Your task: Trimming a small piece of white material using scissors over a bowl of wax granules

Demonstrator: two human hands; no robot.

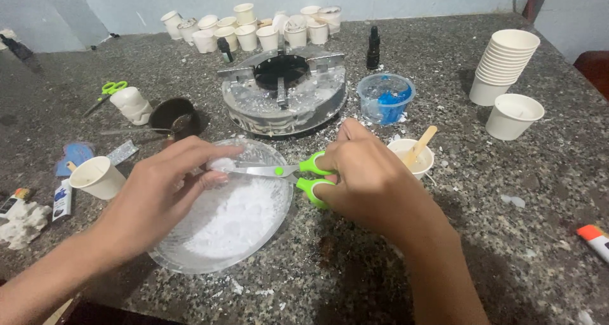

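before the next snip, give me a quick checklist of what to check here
1. Right hand in the scissors handles: ok, fingers are through the green loops.
2. Left hand pinching the white lump: ok, held at the blade tips.
3. Left fingertips clear of the blades: cannot tell, they sit very close.
4. Clear dish under the cut: ok, white shavings already lie in it.
5. Cup with wooden stick near the right hand: ok, upright but close to the knuckles.

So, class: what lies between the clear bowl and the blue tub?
In the head view, the green scissors and the right hand gripping them.
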